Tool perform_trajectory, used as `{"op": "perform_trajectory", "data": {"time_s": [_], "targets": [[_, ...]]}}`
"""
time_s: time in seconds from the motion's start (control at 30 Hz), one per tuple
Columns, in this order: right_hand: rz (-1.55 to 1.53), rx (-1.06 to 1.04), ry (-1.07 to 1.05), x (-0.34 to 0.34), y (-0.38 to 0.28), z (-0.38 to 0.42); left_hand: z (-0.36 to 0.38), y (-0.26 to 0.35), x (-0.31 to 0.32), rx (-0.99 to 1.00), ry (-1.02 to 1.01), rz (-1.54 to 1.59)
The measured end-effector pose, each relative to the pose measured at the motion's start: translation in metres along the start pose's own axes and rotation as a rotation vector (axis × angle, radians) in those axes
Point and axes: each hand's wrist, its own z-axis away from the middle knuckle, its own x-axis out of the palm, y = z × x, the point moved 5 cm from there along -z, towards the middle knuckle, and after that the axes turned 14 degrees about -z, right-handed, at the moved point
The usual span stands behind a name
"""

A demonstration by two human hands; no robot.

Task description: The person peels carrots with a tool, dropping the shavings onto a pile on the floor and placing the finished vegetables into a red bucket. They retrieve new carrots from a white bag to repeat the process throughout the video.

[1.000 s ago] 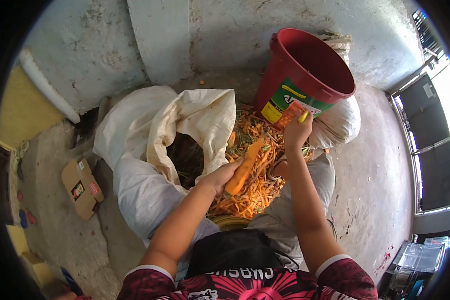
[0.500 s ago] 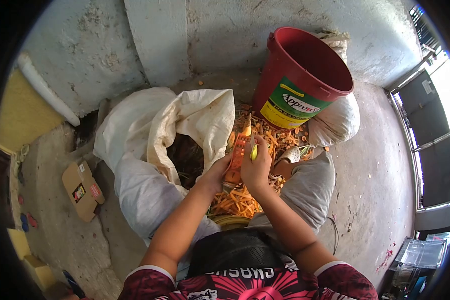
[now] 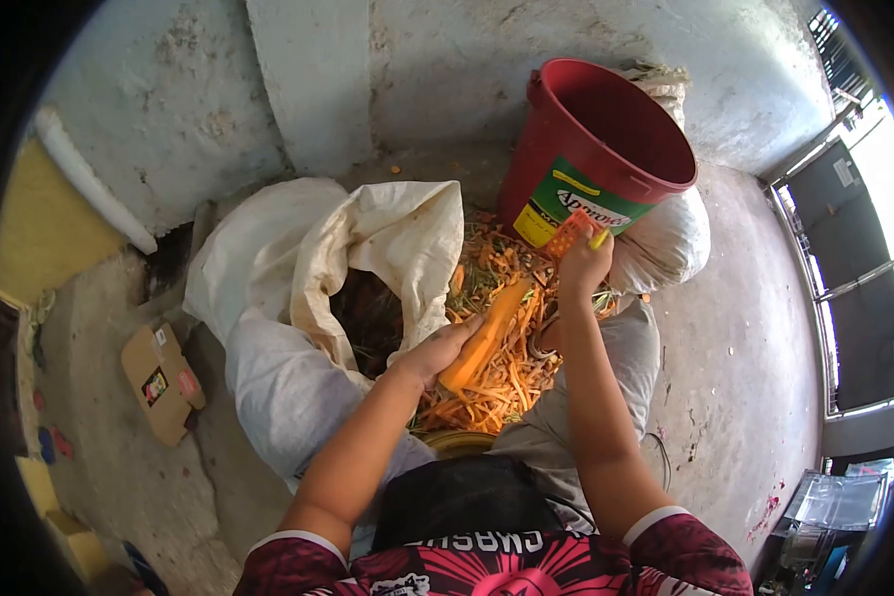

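My left hand (image 3: 445, 353) is closed round the thick end of a large peeled carrot (image 3: 487, 343), which slants up and away to the right over the peelings. My right hand (image 3: 586, 266) is farther out, in front of the red bucket (image 3: 526, 149), and grips an orange perforated hand tool (image 3: 569, 233) with a yellow handle (image 3: 599, 239). The tool is apart from the carrot. Beneath both hands lie heaped carrot peelings (image 3: 507, 392) in long strips. Left of my left hand gapes an open white sack (image 3: 432, 233), dark inside.
A filled white sack (image 3: 680, 238) stands behind the bucket. Part of a yellow rim (image 3: 452, 442) shows between my knees. A cardboard piece (image 3: 164, 382) lies on the concrete floor to the left. The wall (image 3: 447, 79) runs close behind the sacks.
My right hand has swung away to the upper right with the perforated tool, off the carrot. The left hand still holds the carrot, now uncovered and tilted more to the right.
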Motion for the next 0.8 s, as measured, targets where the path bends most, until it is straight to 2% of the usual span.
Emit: {"op": "perform_trajectory", "data": {"time_s": [0.03, 0.13, 0.17, 0.27, 0.3, 0.37, 0.5, 0.6, 0.73, 0.8], "targets": [[-0.021, 0.025, -0.002, -0.001, 0.011, 0.000, 0.001, 0.000, -0.003, 0.012, -0.016, -0.012], [-0.934, 0.623, 0.294, -0.009, 0.071, -0.007, 0.006, 0.007, -0.006, 0.158, -0.060, -0.186], [-0.802, 0.683, 0.365, -0.026, 0.086, -0.012, 0.013, 0.007, -0.007, 0.082, -0.033, -0.101], [-0.879, 0.661, 0.269, -0.037, 0.078, -0.018, 0.007, 0.006, -0.015, 0.112, -0.026, -0.156], [-0.869, 0.625, 0.184, -0.033, 0.060, -0.013, 0.002, 0.001, -0.021, 0.046, 0.061, -0.141], [-0.844, 0.548, 0.017, -0.019, 0.029, 0.007, -0.005, -0.003, -0.021, 0.010, 0.120, 0.063], [-0.534, 0.463, -0.286, 0.011, 0.006, 0.069, -0.020, -0.014, -0.024, 0.016, 0.114, 0.275], [-0.275, 0.220, -0.437, 0.017, -0.042, 0.097, -0.014, -0.009, -0.017, 0.003, 0.045, 0.334], [-0.200, 0.172, -0.514, 0.019, -0.060, 0.114, -0.014, -0.008, -0.016, 0.055, -0.001, 0.433], [-0.172, 0.163, -0.535, 0.020, -0.059, 0.122, -0.013, -0.007, -0.015, 0.056, 0.075, 0.487]]}}
